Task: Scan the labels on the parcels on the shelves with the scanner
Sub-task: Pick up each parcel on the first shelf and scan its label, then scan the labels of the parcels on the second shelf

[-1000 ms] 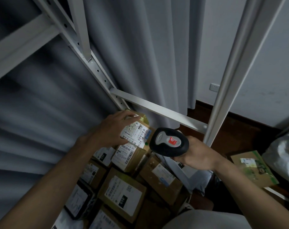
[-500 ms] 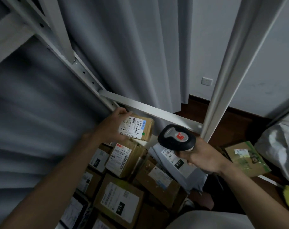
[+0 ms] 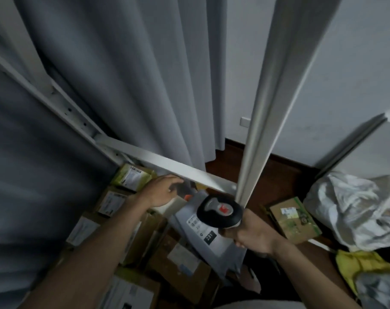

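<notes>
My right hand grips the black scanner, whose grey and red top faces me. The scanner hangs over a grey mailer bag with a white label and a black "231" tag. My left hand hovers with fingers spread and nothing in it, above the parcels just under the shelf's white crossbar. A small yellow-green box with a white label lies behind that hand. Several brown cardboard parcels with labels fill the shelf below both arms. The picture is blurred.
A white shelf post rises just right of the scanner. Grey curtains hang behind the shelf. On the wooden floor to the right lie a labelled cardboard parcel, white bags and a yellow bag.
My left hand has let go of the small labelled box and moved right, fingers spread. The scanner has shifted right, over the grey mailer. The view has swung.
</notes>
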